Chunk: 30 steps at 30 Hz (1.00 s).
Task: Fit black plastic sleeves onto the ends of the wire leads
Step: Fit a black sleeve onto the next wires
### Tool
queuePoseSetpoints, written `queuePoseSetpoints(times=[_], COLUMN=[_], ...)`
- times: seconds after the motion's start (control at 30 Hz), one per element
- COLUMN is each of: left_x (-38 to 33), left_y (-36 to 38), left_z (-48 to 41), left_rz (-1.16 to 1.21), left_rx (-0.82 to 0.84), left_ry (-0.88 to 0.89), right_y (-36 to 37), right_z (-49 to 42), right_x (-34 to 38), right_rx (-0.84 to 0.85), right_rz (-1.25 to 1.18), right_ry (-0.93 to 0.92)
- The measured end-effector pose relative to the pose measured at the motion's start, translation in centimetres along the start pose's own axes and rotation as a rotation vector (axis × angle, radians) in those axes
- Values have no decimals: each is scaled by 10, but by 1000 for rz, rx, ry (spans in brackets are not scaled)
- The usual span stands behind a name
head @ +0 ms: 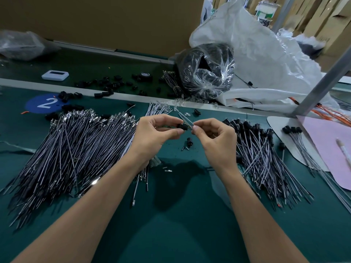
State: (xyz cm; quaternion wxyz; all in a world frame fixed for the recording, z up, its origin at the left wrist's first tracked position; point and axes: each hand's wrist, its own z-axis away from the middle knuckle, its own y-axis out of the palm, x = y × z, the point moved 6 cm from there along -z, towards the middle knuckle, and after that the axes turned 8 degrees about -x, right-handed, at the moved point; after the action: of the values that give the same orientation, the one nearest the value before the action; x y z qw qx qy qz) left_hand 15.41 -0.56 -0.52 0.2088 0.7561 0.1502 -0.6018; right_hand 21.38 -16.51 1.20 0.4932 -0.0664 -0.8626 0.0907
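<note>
My left hand (157,130) pinching small black plastic sleeve (183,126); right hand (215,138) just beside sleeve, pinching thin grey wire lead (185,120) near tip. Looks light and floppy, so grip close.

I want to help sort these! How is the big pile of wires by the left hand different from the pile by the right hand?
The left pile is bigger than the right pile. The left pile's far ends are bare shiny metal; the right pile's far ends wear black sleeves. Both are thin grey wires lying fanned out on the green table.
</note>
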Motion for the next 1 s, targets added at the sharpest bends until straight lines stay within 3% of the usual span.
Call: queuePoseSetpoints(times=[0.47,1.0], left_x=[4,6], left_y=[-4,3], left_z=[-5,-2], left_rz=[91,82], left_rx=[-51,31], left_ry=[-37,-52], right_y=[-4,-3], right_z=[-3,-1], right_x=[-1,7], right_rx=[-9,-6], right_rz=[-104,-70], right_ry=[27,-109])
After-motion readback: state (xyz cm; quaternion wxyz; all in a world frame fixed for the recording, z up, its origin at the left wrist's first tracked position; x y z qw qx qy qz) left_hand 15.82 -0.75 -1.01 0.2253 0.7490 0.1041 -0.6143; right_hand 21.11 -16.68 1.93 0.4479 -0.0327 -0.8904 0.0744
